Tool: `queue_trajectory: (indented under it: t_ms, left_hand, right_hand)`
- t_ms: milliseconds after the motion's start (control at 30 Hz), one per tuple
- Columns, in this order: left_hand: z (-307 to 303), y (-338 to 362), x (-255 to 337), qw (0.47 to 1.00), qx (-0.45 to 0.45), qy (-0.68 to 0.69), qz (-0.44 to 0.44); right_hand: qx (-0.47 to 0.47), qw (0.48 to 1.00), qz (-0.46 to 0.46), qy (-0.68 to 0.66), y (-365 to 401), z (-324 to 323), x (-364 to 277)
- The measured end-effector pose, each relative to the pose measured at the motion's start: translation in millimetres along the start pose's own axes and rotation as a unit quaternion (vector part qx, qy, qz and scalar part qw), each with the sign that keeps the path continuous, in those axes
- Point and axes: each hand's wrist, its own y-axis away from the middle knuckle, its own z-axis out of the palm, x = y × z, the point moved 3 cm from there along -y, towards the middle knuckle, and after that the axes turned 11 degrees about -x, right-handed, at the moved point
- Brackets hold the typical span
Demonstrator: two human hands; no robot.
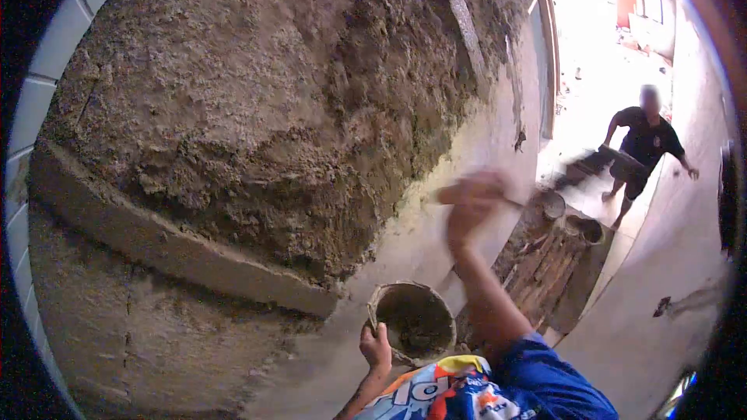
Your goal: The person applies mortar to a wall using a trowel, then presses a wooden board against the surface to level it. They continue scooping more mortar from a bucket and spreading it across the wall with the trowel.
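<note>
Gripping the near rim of the bucket (416,319), your left hand (376,346) is curling its fingers over the edge and holding the bucket up close to the wall (436,241). The bucket is showing a dark, wet smear inside.

Above the bucket and a little to its right, your right hand (471,201) is hanging raised in front of the wall. Motion blur is smearing it, so I cannot tell whether its fingers are pressed together or spread. A thin dark stem (515,203) is sticking out of it to the right.

Above and left of the bucket, rough mortar (257,101) is covering the wall, and a pale ledge (179,253) is running slantwise to the bucket's left. To the right of the bucket, wooden planks (537,264) are carrying a small pot (552,204) and a second pot (587,229). Far beyond the bucket, up and to the right, another person (646,144) in dark clothes is standing in a bright passage, carrying a flat dark thing (599,162).
</note>
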Motion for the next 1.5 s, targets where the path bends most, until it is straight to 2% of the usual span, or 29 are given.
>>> queue_trajectory:
  t_ms: [33,67,100,167,200,233,267,300,333,367,400,467,533,600,633,667,700,767,800,867,900,967,1000,1067,1133,1233,1367,1433,1500]
  left_hand:
    - [-4.2,5.4,-8.0,0.999,0.03,-0.025,-0.008]
    - [-11.7,8.3,-12.0,0.997,0.061,-0.051,-0.013]
    - [-27.8,10.5,14.7,0.998,-0.001,-0.036,-0.043]
    - [-33.0,2.2,2.8,0.999,-0.003,-0.013,0.039]
    - [-26.1,-0.9,-8.1,0.993,0.0,0.021,0.115]
    - [-14.8,-6.3,-54.9,0.982,-0.075,0.162,0.066]
    - [-3.3,-10.5,-101.8,0.947,-0.127,0.295,-0.001]
    - [-27.0,-8.8,-26.4,0.97,0.016,0.233,-0.067]
    - [-38.7,-4.8,7.9,0.996,0.03,0.085,0.004]
    - [-24.3,-17.8,-23.6,0.994,0.046,0.094,-0.02]
    - [-30.4,-20.0,0.7,0.997,0.025,0.068,-0.033]
    - [-22.9,-25.5,21.9,0.989,0.021,0.137,-0.044]
    - [-42.0,-24.0,93.1,0.995,-0.037,0.054,0.073]
    - [-33.2,-19.6,127.1,0.988,-0.105,0.072,0.085]
    - [-25.3,-16.6,146.6,0.975,-0.176,0.074,0.115]
    - [-26.8,-8.9,173.4,0.962,-0.136,0.062,0.228]
    - [-23.1,-4.8,192.9,0.951,-0.173,0.06,0.25]
    - [-23.7,0.0,223.6,0.937,-0.207,0.058,0.274]
    - [-27.2,2.2,239.8,0.922,-0.199,0.048,0.33]
    - [-23.4,-4.6,254.0,0.901,-0.19,0.037,0.388]
    - [-13.0,-6.4,248.3,0.883,-0.275,0.131,0.358]
    - [-17.8,-6.0,249.3,0.85,-0.365,0.212,0.313]
    - [-40.9,-4.8,265.1,0.875,-0.312,0.127,0.347]
    - [-64.4,-4.7,277.8,0.89,-0.259,0.03,0.374]
    - [-71.4,-9.9,271.6,0.918,-0.3,0.093,0.243]
    - [-63.8,-15.0,250.3,0.917,-0.237,0.127,0.294]
    - [-51.5,-19.6,237.5,0.916,-0.157,0.21,0.305]
    - [-38.1,-20.7,222.3,0.866,-0.102,0.45,0.193]
    - [-33.9,-21.8,214.7,0.878,-0.072,0.447,0.157]
  right_hand:
    - [-0.057,0.975,-0.181,-0.115,38.6,-18.3,-37.4]
    - [-0.166,0.821,-0.412,-0.36,79.1,-39.2,-51.6]
    - [-0.245,0.624,-0.497,-0.551,113.5,-66.9,-34.3]
    - [-0.402,0.232,-0.433,-0.773,156.6,-110.3,47.9]
    - [-0.447,0.136,-0.411,-0.783,167.4,-113.3,74.2]
    - [-0.53,0.116,-0.412,-0.732,167.0,-108.4,92.1]
    - [-0.526,0.103,-0.412,-0.737,180.2,-85.0,89.2]
    - [-0.479,0.119,-0.413,-0.765,177.7,-60.6,82.8]
    - [-0.521,0.191,-0.497,-0.667,149.8,-38.7,94.8]
    - [-0.546,0.215,-0.473,-0.658,147.4,-7.5,90.6]
    - [-0.555,0.259,-0.467,-0.638,131.3,13.7,100.8]
    - [-0.556,0.416,-0.544,-0.47,112.1,55.9,113.6]
    - [-0.56,0.476,-0.574,-0.361,116.7,111.0,116.4]
    - [-0.535,0.382,-0.644,-0.392,127.4,153.5,106.3]
    - [-0.566,0.477,-0.593,-0.318,133.2,166.1,92.1]
    - [-0.562,0.481,-0.597,-0.31,144.0,183.8,76.1]
    - [-0.456,0.468,-0.72,-0.234,162.4,204.1,63.8]
    - [-0.336,0.44,-0.819,-0.15,188.4,217.0,73.1]
    - [-0.352,0.383,-0.763,-0.383,194.3,208.4,81.0]
    - [-0.342,0.304,-0.661,-0.594,176.0,175.7,89.7]
    - [-0.49,0.174,-0.582,-0.625,154.9,130.0,109.3]
    - [-0.46,0.233,-0.673,-0.53,127.8,89.4,127.5]
    - [-0.437,0.256,-0.717,-0.479,114.1,69.2,137.0]
    - [-0.616,0.212,-0.597,-0.469,98.8,57.4,144.5]
    - [-0.724,0.175,-0.475,-0.468,91.5,54.9,150.9]
    - [-0.664,0.193,-0.492,-0.529,90.8,51.7,147.4]
    - [-0.756,0.082,-0.354,-0.545,69.1,20.4,155.1]
    - [-0.766,0.062,-0.331,-0.547,57.1,4.0,154.2]
    - [-0.774,0.043,-0.313,-0.548,55.0,-0.2,151.0]
